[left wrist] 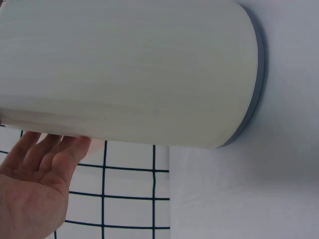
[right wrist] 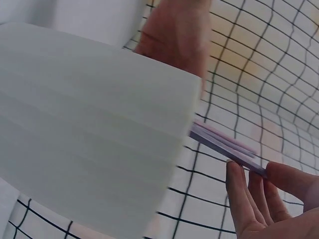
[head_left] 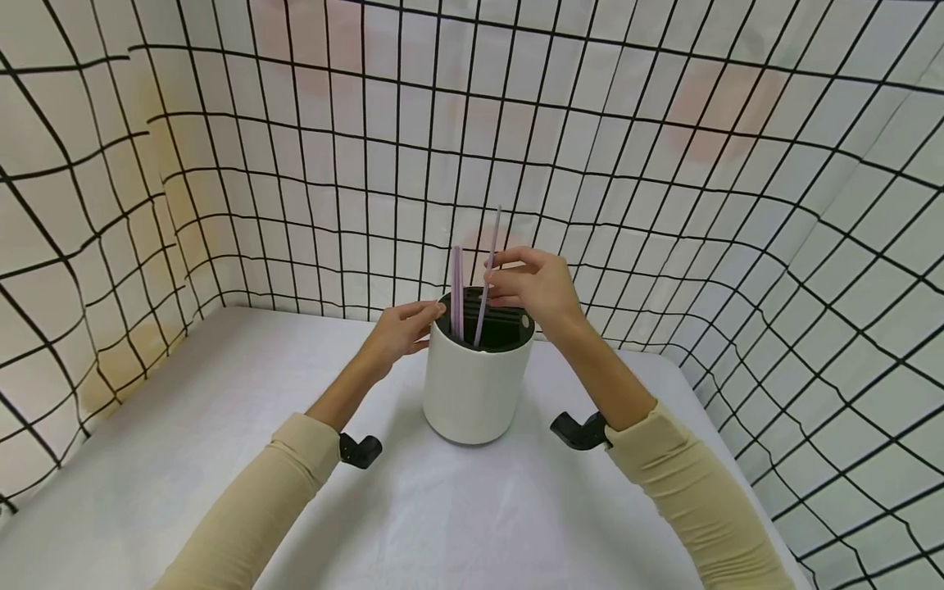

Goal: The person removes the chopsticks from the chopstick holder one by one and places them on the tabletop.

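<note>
Beige sleeves (head_left: 267,492) foremost, right hand (head_left: 543,288) pinches purple stick (head_left: 495,236) above white holder (head_left: 478,395), which left hand (head_left: 394,334) apparently grips.

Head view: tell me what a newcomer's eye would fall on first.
Probably the white container, standing upright on the white tabletop near the middle of the view. Next come the slender purple sticks rising from it, one pinched by the right hand while the left hand touches the container's left side. Behind them, the black grid also stands out.
</note>
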Tool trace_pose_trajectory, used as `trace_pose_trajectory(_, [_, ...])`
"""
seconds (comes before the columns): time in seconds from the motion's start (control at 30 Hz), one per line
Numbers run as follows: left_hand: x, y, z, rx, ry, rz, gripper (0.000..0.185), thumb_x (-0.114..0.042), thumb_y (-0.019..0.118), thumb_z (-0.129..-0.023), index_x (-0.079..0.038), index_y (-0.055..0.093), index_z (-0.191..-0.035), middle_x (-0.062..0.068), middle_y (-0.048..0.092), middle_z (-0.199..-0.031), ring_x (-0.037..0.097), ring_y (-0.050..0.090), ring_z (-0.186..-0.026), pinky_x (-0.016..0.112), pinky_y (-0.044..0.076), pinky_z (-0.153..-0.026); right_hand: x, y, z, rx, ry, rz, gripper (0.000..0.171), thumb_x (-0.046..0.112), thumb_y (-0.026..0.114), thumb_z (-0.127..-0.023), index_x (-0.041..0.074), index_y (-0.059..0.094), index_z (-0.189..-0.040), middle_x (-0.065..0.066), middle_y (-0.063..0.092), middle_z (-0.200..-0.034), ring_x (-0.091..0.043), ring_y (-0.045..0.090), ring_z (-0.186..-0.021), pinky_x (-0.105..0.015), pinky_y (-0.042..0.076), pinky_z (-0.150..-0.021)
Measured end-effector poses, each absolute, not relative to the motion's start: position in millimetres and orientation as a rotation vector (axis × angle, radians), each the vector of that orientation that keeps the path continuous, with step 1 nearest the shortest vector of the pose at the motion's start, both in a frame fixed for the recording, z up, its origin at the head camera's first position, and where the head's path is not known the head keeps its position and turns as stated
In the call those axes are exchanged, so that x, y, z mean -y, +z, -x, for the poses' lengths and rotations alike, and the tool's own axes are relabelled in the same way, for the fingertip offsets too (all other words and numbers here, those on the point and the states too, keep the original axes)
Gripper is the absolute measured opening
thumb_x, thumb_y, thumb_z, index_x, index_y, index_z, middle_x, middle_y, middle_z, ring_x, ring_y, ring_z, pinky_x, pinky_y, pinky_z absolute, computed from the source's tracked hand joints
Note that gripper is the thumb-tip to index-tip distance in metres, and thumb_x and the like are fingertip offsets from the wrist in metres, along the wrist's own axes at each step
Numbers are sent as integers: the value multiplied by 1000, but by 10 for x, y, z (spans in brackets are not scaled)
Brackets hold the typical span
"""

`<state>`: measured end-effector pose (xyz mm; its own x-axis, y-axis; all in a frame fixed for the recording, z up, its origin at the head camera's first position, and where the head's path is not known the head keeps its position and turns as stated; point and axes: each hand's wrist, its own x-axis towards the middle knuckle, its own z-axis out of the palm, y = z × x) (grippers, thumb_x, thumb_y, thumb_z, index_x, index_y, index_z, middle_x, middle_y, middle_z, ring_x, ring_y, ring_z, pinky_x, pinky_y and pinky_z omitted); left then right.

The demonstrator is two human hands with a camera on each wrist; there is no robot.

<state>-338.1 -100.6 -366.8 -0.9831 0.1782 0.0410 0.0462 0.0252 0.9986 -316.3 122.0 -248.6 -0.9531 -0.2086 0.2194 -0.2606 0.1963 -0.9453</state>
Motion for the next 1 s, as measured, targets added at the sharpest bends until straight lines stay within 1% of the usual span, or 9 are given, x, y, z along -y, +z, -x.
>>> trace_pose_trajectory(0.1, [1008,-3668,3384,-2182,2115,-247,56,-42,63,-100,-8,57,-144,8,55,-150,28,52,-139,44,51,-108,-1272,-2358,3118,2347,1938,-489,26,10,74,-93,-2,67,-116,-18,73,-104,-25,76,-82,-40,64,-85])
trace_pose_trajectory(0.23, [1006,-3668,3387,-2180,2116,-243,55,-42,63,-100,-9,57,-144,8,55,-149,27,53,-139,44,51,-109,-1350,-2213,3064,2273,1970,-504,26,9,74,-93,-1,67,-116,-17,74,-101,-28,76,-82,-37,64,-82])
trace_pose_trajectory(0.27, [1005,-3668,3388,-2180,2116,-242,55,-42,64,-100,-9,57,-144,8,55,-149,27,53,-139,44,51,-109,-1370,-2179,3051,2258,1970,-503,27,10,74,-93,0,67,-117,-17,74,-101,-29,76,-83,-37,64,-82])
trace_pose_trajectory(0.47, [1000,-3667,3390,-2183,2117,-242,56,-42,64,-100,-9,57,-144,8,56,-148,27,54,-138,44,52,-108,-1495,-1969,2967,2177,1970,-482,31,13,76,-92,1,67,-119,-13,73,-107,-27,76,-85,-36,64,-83])
trace_pose_trajectory(0.6, [996,-3658,3383,-2180,2121,-236,56,-42,65,-99,-9,57,-144,8,57,-148,26,55,-137,44,53,-107,-1593,-1862,2935,2099,2025,-468,31,12,78,-90,1,67,-117,-14,72,-110,-26,76,-84,-36,63,-84])
trace_pose_trajectory(0.77, [998,-3658,3377,-2175,2120,-239,56,-42,65,-99,-9,57,-144,8,57,-148,26,54,-137,44,52,-108,-1723,-1832,2918,2038,2060,-454,28,10,78,-90,-1,69,-114,-12,70,-111,-26,76,-82,-37,64,-82])
trace_pose_trajectory(0.83, [1001,-3666,3382,-2173,2119,-243,57,-43,64,-99,-9,57,-144,8,56,-149,26,53,-138,44,51,-108,-1782,-1852,2919,2042,2051,-433,31,10,77,-90,-2,68,-117,-11,70,-111,-27,75,-84,-37,64,-81])
trace_pose_trajectory(1.0, [1005,-3676,3381,-2178,2112,-243,57,-44,64,-99,-9,56,-145,8,56,-149,27,53,-139,44,51,-108,-1960,-1957,2939,2090,2010,-374,36,15,78,-91,-1,66,-120,-8,72,-109,-26,74,-85,-35,64,-79])
